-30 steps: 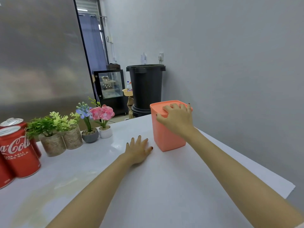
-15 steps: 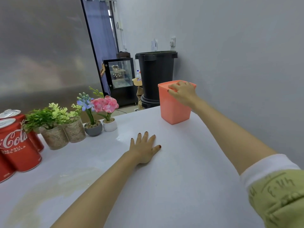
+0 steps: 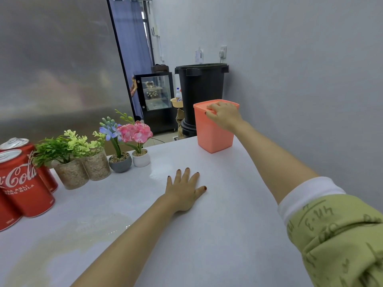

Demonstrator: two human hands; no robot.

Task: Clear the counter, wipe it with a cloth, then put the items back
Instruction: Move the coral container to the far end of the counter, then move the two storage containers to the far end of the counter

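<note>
Some things are cut off. At 9 o'clock the red cola cans (image 3: 22, 183) run off the left side of the view, so I cannot count them all. At 4 o'clock the green sleeve (image 3: 342, 235) is cut by the bottom corner. The right hand (image 3: 224, 114) covers part of the lid of the orange box (image 3: 213, 133), and its fingertips are hard to see. The black bin (image 3: 202, 90) stands on the floor behind the desk, and the box hides part of it. The things inside the glass cabinet (image 3: 156, 96) are too small to tell.

The orange box stands upright on the white desk (image 3: 238, 235) at 1 o'clock. It is close to the far edge and near the grey wall. The right hand sits on top of it, with its fingers curled over the lid, and holds it. The left hand (image 3: 183, 192) lies flat in the middle of the desk with its fingers spread.

At 10 o'clock two plant pots (image 3: 83, 168) stand touching each other. Just beside them, at 11 o'clock, are a grey flower pot (image 3: 120, 162) and a white flower pot (image 3: 141, 159). With the cans, they make a row along the left side.

The far edge of the desk runs from the flower pots to the box. The right edge runs under the right arm. There is open desk between the pots and the box, and the left hand lies in it. A shiny patch (image 3: 93, 224) shows at 7 o'clock.
</note>
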